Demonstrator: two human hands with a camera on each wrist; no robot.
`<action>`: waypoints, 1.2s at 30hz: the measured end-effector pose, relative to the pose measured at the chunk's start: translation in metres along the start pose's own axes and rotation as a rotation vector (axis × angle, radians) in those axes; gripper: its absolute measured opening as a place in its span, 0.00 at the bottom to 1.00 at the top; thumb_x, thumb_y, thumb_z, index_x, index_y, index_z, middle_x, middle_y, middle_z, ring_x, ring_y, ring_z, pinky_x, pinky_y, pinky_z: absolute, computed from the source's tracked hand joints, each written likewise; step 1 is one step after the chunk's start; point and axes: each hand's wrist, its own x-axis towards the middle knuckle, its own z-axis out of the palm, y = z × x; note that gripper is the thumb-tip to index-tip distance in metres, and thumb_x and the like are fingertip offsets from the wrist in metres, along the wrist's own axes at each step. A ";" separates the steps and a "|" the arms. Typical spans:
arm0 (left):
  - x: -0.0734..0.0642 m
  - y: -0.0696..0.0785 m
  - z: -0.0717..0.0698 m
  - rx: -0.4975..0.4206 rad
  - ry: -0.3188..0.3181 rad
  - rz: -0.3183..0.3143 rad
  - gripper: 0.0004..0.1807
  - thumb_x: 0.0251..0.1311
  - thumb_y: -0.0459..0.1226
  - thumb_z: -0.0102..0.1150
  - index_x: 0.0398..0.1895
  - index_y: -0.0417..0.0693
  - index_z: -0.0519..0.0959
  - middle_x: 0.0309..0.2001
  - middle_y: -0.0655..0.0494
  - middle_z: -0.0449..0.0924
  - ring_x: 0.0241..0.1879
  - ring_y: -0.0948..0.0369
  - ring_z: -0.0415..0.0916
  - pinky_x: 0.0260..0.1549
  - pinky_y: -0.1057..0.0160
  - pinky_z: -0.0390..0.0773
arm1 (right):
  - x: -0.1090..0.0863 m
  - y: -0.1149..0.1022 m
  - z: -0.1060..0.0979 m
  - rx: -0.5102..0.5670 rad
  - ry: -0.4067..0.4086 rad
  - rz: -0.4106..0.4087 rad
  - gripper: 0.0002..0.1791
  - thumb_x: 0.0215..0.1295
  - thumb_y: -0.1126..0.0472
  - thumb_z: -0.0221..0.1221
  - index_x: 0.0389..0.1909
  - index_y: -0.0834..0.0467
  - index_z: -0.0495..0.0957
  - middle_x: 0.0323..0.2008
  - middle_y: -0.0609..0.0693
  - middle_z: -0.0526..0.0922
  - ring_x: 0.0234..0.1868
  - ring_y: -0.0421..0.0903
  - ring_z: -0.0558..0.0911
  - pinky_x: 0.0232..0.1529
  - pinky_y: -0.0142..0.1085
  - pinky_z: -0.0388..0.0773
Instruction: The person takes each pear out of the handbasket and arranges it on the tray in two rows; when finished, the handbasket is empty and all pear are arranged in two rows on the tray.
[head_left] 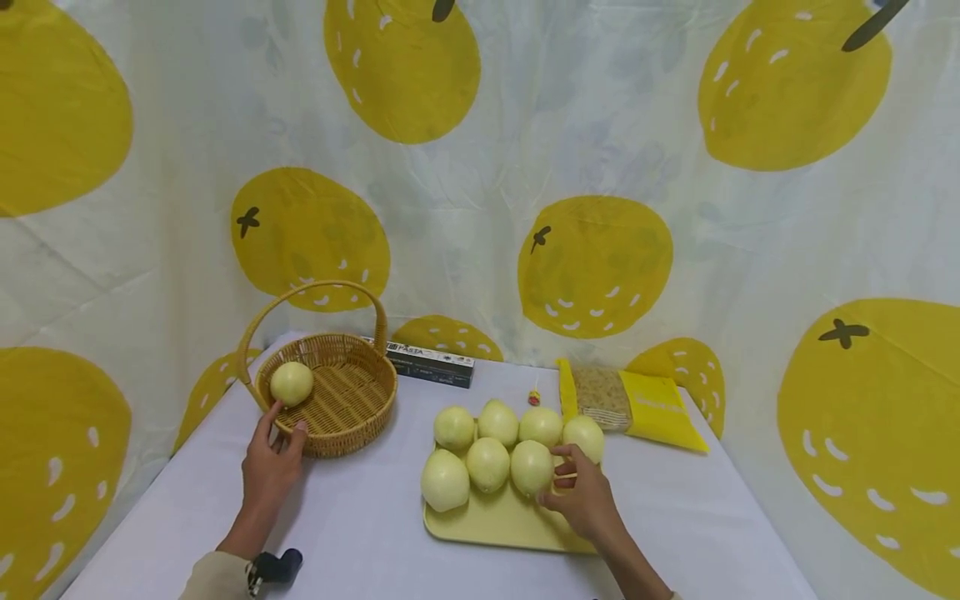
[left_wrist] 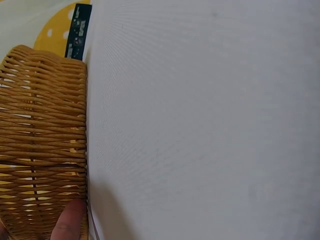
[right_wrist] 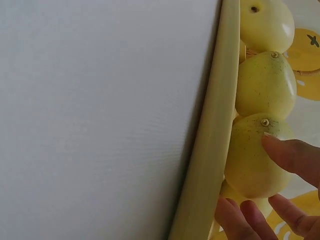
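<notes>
My left hand (head_left: 272,468) is at the near left side of a wicker basket (head_left: 360,433) with a tall handle; its thumb (left_wrist: 70,220) presses the woven outer wall in the left wrist view. One pale yellow pear (head_left: 292,383) lies inside, just beyond the fingers. Over a yellow tray (head_left: 495,527) holding several more pears, my right hand (head_left: 587,498) has its fingers around the right side of the front-row pear (head_left: 532,468). Seen from the right wrist, the thumb lies against this pear (right_wrist: 257,160) near its stem end, with the other fingers on its opposite side.
A dark pasta box (head_left: 431,364) lies behind the basket. At the back right is a yellow packet (head_left: 645,404) with a see-through window, and a small lollipop (head_left: 534,397) lies left of it. A fruit-printed curtain (head_left: 480,183) hangs behind the white table (head_left: 360,533).
</notes>
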 end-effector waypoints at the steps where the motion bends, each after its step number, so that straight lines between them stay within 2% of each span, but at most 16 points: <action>1: 0.000 0.000 0.000 0.003 -0.001 0.003 0.41 0.80 0.54 0.50 0.88 0.58 0.49 0.88 0.43 0.40 0.81 0.31 0.55 0.77 0.36 0.66 | 0.000 0.001 0.000 -0.002 0.004 0.001 0.42 0.47 0.64 0.84 0.65 0.53 0.77 0.52 0.57 0.82 0.51 0.53 0.86 0.46 0.45 0.90; 9: 0.000 0.002 0.000 0.009 0.002 0.011 0.40 0.80 0.54 0.49 0.88 0.59 0.48 0.88 0.44 0.40 0.80 0.32 0.55 0.77 0.36 0.66 | -0.001 -0.002 -0.006 -0.014 0.017 -0.018 0.41 0.47 0.67 0.83 0.64 0.53 0.78 0.54 0.60 0.83 0.53 0.57 0.86 0.43 0.45 0.90; 17: -0.001 0.002 0.001 0.011 -0.004 0.004 0.40 0.80 0.55 0.48 0.88 0.59 0.48 0.88 0.43 0.39 0.81 0.31 0.55 0.77 0.36 0.66 | -0.005 -0.008 -0.016 -0.062 0.028 -0.046 0.38 0.48 0.65 0.83 0.62 0.54 0.80 0.56 0.60 0.84 0.54 0.58 0.86 0.48 0.50 0.90; 23: -0.001 0.002 0.001 0.012 -0.004 0.001 0.40 0.80 0.54 0.48 0.88 0.60 0.48 0.88 0.43 0.39 0.81 0.32 0.55 0.77 0.36 0.66 | -0.005 -0.014 -0.021 -0.067 0.034 -0.047 0.36 0.49 0.63 0.83 0.61 0.54 0.81 0.57 0.61 0.84 0.56 0.60 0.86 0.49 0.51 0.90; 26: 0.000 0.001 0.001 0.008 -0.004 0.002 0.40 0.80 0.54 0.48 0.88 0.60 0.48 0.88 0.43 0.40 0.81 0.31 0.55 0.77 0.36 0.66 | -0.006 -0.020 -0.022 -0.046 0.050 -0.062 0.35 0.50 0.64 0.82 0.61 0.54 0.81 0.58 0.61 0.84 0.57 0.61 0.85 0.49 0.51 0.90; 32: 0.001 -0.001 0.002 0.008 -0.005 -0.007 0.40 0.80 0.55 0.48 0.89 0.61 0.47 0.88 0.43 0.38 0.81 0.31 0.54 0.77 0.36 0.66 | -0.004 -0.038 -0.019 0.036 0.089 -0.121 0.33 0.56 0.63 0.79 0.63 0.53 0.80 0.60 0.59 0.83 0.62 0.59 0.83 0.58 0.48 0.89; 36: 0.001 -0.001 0.002 0.007 -0.008 -0.013 0.41 0.80 0.55 0.48 0.89 0.61 0.47 0.88 0.44 0.38 0.81 0.32 0.54 0.78 0.36 0.65 | -0.002 -0.055 -0.012 0.085 0.098 -0.174 0.31 0.57 0.63 0.79 0.62 0.51 0.81 0.59 0.56 0.84 0.62 0.57 0.83 0.59 0.49 0.89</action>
